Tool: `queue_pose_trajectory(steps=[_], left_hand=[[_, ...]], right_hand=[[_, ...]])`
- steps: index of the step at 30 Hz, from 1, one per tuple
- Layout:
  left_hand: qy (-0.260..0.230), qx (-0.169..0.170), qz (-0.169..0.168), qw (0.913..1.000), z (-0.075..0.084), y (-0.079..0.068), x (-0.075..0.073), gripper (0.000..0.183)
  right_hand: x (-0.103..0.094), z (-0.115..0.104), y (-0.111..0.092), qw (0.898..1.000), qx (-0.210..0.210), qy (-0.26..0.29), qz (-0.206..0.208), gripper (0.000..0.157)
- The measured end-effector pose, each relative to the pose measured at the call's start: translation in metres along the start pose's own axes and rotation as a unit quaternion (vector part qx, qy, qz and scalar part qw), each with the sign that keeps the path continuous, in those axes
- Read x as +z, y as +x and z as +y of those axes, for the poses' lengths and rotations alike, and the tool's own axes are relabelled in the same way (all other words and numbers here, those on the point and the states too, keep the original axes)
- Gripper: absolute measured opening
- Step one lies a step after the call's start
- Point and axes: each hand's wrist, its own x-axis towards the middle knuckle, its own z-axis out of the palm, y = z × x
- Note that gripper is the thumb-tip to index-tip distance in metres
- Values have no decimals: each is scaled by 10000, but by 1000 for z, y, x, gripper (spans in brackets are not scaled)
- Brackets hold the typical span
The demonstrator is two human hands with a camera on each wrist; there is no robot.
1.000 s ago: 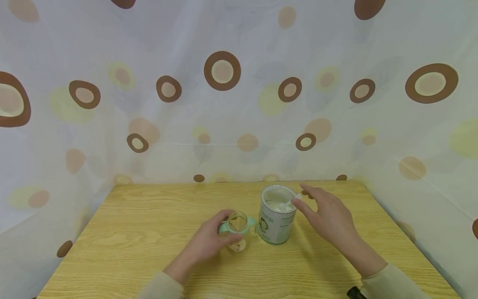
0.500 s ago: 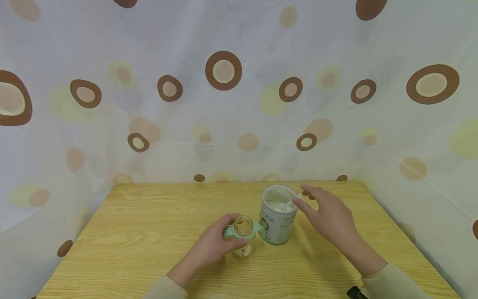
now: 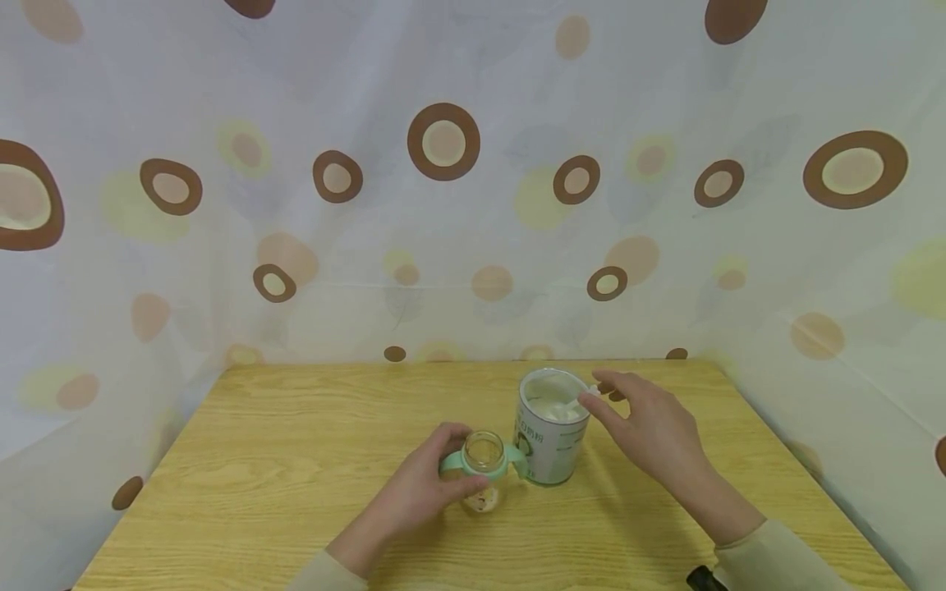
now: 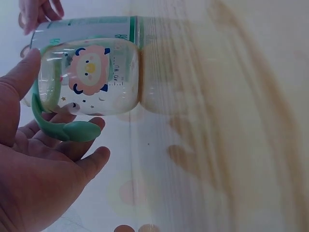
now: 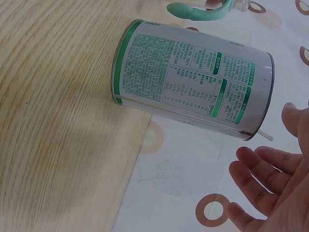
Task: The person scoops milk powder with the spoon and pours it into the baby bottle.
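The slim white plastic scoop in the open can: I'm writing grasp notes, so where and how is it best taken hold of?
The slim white plastic scoop is probably best pinched at its handle's outer tip, coming from the right: it leans that way, poking past the rim of the white-and-green cylindrical can, and the bare right hand is on that side.

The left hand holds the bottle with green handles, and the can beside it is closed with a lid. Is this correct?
No: the can is not closed; its top is open, and the head view shows a scoop inside. The left hand does hold the bottle with green handles, and the can stands beside it.
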Motion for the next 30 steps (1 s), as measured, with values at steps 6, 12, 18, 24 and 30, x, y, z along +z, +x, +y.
queue_pose_trajectory(steps=[6, 12, 18, 24, 30], left_hand=[[236, -26, 3, 9997, 0, -1, -1, 63], [312, -22, 19, 9995, -2, -1, -1, 59], [314, -35, 11, 9995, -2, -1, -1, 58], [367, -35, 33, 9993, -4, 0, -1, 58], [337, -64, 38, 9994, -4, 0, -1, 58]], right_hand=[[0, 0, 0, 10000, 29, 46, 0, 56], [0, 0, 2, 9999, 72, 43, 72, 43], [0, 0, 4, 9999, 140, 57, 52, 31], [-1, -3, 7, 9999, 136, 22, 72, 20], [-4, -5, 10, 9992, -142, -162, 325, 14]])
